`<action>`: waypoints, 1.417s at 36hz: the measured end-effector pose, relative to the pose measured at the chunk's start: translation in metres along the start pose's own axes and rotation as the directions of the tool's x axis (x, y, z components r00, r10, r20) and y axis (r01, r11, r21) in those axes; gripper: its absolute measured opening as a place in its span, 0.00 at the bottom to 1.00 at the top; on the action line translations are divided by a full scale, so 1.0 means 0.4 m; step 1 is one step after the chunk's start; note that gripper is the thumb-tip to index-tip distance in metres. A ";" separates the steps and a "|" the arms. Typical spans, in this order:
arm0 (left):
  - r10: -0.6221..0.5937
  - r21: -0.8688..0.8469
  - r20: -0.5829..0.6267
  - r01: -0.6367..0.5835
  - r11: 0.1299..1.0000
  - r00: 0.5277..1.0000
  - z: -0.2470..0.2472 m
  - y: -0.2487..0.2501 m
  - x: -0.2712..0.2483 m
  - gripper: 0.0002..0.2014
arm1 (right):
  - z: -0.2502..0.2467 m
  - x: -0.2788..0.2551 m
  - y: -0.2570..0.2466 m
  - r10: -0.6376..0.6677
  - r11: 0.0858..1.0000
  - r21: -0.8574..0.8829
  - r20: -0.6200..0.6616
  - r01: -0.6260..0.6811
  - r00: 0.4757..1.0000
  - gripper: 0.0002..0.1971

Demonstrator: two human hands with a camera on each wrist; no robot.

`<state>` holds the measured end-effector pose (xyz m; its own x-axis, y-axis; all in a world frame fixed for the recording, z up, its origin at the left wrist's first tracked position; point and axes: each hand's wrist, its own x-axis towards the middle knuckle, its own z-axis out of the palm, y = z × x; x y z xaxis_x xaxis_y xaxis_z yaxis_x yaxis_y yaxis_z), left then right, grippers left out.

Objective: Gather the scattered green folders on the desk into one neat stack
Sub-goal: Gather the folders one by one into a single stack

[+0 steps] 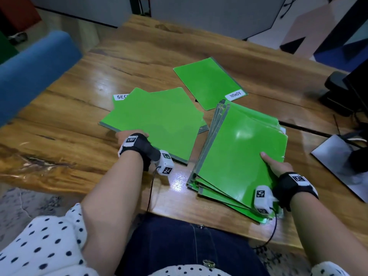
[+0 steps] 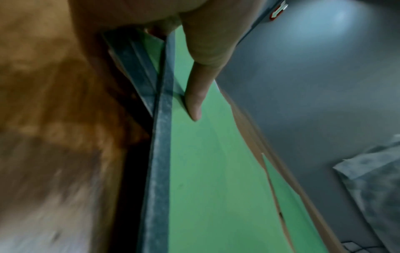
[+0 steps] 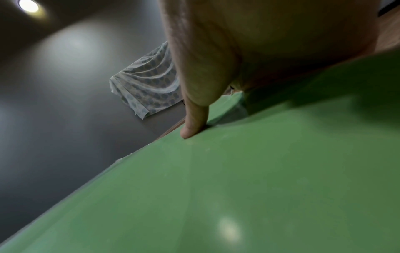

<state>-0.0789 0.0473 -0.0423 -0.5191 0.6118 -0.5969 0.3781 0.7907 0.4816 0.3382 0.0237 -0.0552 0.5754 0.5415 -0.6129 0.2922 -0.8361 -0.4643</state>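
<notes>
Green folders lie in three groups on the wooden desk (image 1: 59, 120). A fanned pile of overlapping folders (image 1: 159, 120) sits mid-desk, and my left hand (image 1: 131, 136) grips its near left edge, thumb on top (image 2: 194, 95). Several folders form a loose tilted stack (image 1: 239, 152) at the right, whose near right corner my right hand (image 1: 276, 166) holds, thumb pressed on the top cover (image 3: 190, 126). One single folder with an ADMIN label (image 1: 209, 82) lies flat farther back, untouched. The fingers under both piles are hidden.
A blue padded chair (image 1: 33, 72) stands off the desk's left side. A dark monitor base (image 1: 338, 90) and cables sit at the right edge, with a white sheet (image 1: 342, 164) under a dark object near my right hand.
</notes>
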 end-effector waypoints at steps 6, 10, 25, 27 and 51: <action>-0.014 -0.415 -0.272 -0.105 0.904 0.962 -0.115 0.107 -0.036 0.24 | 0.000 -0.012 -0.010 0.008 1.000 -0.015 0.002 -0.008 1.000 0.51; 0.219 -0.345 -0.458 -0.400 0.849 0.861 -0.188 0.212 -0.118 0.20 | 0.007 -0.031 -0.018 -0.003 1.000 -0.027 -0.005 0.003 1.000 0.51; 0.835 -0.073 -0.150 -0.848 0.525 0.529 -0.370 0.410 -0.380 0.16 | 0.017 -0.053 -0.009 -0.033 0.998 -0.051 0.062 0.037 0.998 0.49; 0.825 -0.078 -0.049 -0.826 0.559 0.563 -0.376 0.435 -0.386 0.16 | 0.017 -0.049 -0.011 -0.033 0.997 -0.065 0.063 0.037 0.997 0.49; 0.708 -0.057 0.244 -0.719 0.693 0.663 -0.248 0.560 -0.285 0.22 | 0.010 -0.003 -0.002 -0.042 0.993 -0.104 0.128 0.056 0.991 0.30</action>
<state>-0.0112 0.1522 0.1973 0.1107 0.9711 -0.2115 0.5917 0.1066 0.7991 0.3343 0.0241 -0.0565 0.4600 0.5833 -0.6695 0.4015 -0.8091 -0.4291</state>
